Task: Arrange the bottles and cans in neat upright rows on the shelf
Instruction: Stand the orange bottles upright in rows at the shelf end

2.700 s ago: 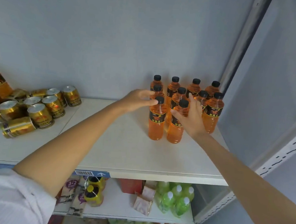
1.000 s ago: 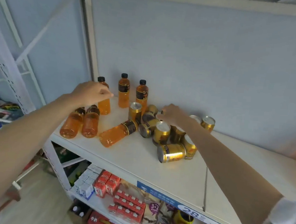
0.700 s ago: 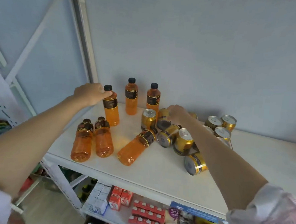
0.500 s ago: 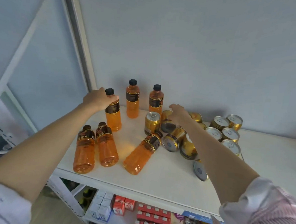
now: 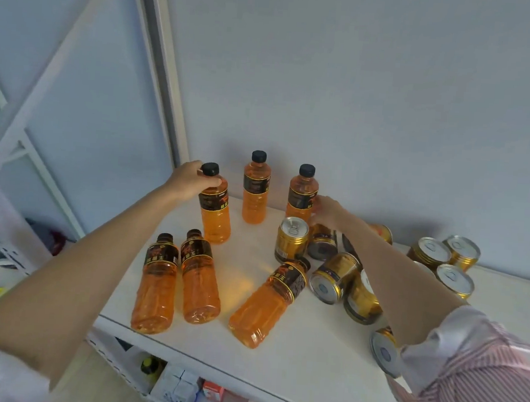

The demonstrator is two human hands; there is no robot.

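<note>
- The left hand (image 5: 193, 180) grips the neck of an upright orange bottle (image 5: 215, 210) just under its black cap, fingers curled round it; the bottle stands on the white shelf (image 5: 247, 350) toward the far left.
- The right hand (image 5: 327, 212) reaches in over the cans – its fingertips touch the label side of the right-hand upright bottle (image 5: 302, 194) near the back wall. Whether it actually grasps that bottle cannot be told, since the fingers are partly hidden.
- A third upright bottle (image 5: 256, 189) stands between those two, closest to the wall and apart from both.
- Two bottles lie on their sides at the near left, side by side and touching: the left lying bottle (image 5: 157, 284) and its neighbour (image 5: 200, 279), caps pointing away toward the wall.
- Another lying bottle (image 5: 269, 301) rests at a slant to their right – its cap end is just beside an upright gold can (image 5: 291, 239).
- Tipped cans (image 5: 335, 278) lie jumbled under the right forearm, and one more lying can (image 5: 383, 350) shows by the striped sleeve (image 5: 477, 372).
- A cluster of upright cans (image 5: 454, 275) stands at the far right.
- Small boxes (image 5: 178, 386) sit on the lower shelf beneath.
</note>
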